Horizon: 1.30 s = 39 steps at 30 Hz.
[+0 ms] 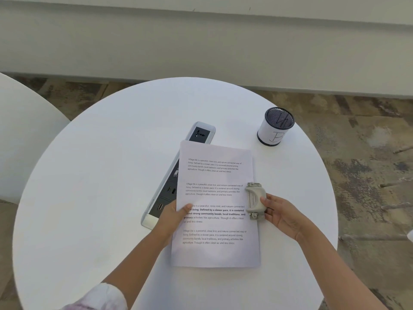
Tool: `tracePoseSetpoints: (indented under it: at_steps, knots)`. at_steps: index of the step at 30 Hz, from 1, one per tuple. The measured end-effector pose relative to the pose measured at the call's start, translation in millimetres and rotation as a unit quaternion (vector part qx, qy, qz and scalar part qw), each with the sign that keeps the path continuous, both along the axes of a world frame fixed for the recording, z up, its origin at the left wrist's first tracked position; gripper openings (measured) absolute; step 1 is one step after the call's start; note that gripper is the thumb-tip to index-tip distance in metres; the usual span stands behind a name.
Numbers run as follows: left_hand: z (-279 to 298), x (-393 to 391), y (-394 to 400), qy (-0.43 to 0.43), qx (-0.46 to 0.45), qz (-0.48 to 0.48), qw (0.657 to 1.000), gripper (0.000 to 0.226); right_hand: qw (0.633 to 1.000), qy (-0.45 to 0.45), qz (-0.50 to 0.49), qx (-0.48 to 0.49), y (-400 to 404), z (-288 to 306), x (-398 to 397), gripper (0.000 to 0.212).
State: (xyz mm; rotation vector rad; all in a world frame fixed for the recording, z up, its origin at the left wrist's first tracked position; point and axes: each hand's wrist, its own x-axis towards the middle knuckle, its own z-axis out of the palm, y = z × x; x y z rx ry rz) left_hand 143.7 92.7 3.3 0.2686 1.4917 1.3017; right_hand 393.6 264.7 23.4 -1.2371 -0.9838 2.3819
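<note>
On the table [100, 198], your paper [214, 253] lies mid-frame, its right edge inside the hole punch [254, 200]. Your left hand [172, 218] pinches the paper's left edge and your right hand [281, 214] grips the punch. The pressing looks still to do.

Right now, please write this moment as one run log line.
left hand: pinches paper | right hand: grips hole punch at paper's right edge
</note>
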Motion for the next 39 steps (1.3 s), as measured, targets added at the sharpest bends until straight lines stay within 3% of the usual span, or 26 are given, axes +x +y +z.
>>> tracePoseSetpoints:
  at_steps: [39]
  knots:
    - [-2.4,-10.4,6.1,0.023,-0.034,-0.031,0.999,0.014,0.997,-0.061,-0.047,0.009,1.1,-16.2,-3.5,0.03]
